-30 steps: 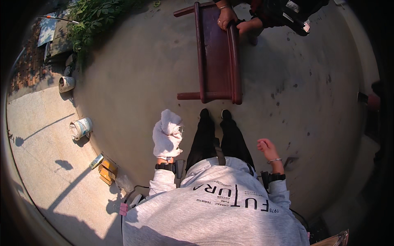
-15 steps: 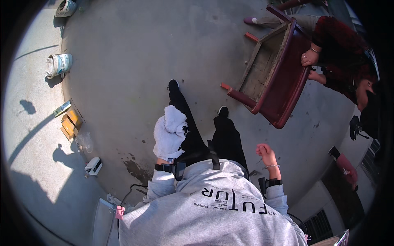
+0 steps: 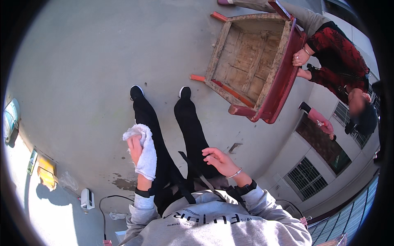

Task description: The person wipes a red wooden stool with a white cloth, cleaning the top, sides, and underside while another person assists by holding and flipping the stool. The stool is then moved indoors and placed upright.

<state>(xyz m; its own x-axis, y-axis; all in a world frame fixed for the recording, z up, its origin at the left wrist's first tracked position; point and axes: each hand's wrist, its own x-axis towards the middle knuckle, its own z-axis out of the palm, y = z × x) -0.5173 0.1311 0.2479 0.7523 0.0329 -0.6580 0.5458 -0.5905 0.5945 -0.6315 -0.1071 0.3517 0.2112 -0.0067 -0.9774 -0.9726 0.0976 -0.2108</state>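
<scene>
A white towel (image 3: 146,151) hangs from my left hand (image 3: 134,148), its fingers closed on the cloth in front of my left leg. My right hand (image 3: 221,161) is before my right thigh with nothing in it, its fingers apart and loosely bent. Farther off to the right, a red wooden table (image 3: 283,78) is tipped on its side, its bare wooden underside facing me. Another person's hands (image 3: 301,57) hold the edge of its top. Neither of my hands touches the table.
A second person in pink (image 3: 322,121) is by the doorway at right. Along the left are a pale bucket (image 3: 11,117), a yellow box (image 3: 47,172), a clear plastic bag (image 3: 67,180) and a white device (image 3: 87,199). A dark wet patch (image 3: 124,183) marks the concrete.
My view has swung to the right. The towel no longer covers my left hand, so its fingers show. My right hand has come inward, fingers more spread. The table's underside faces me more fully.
</scene>
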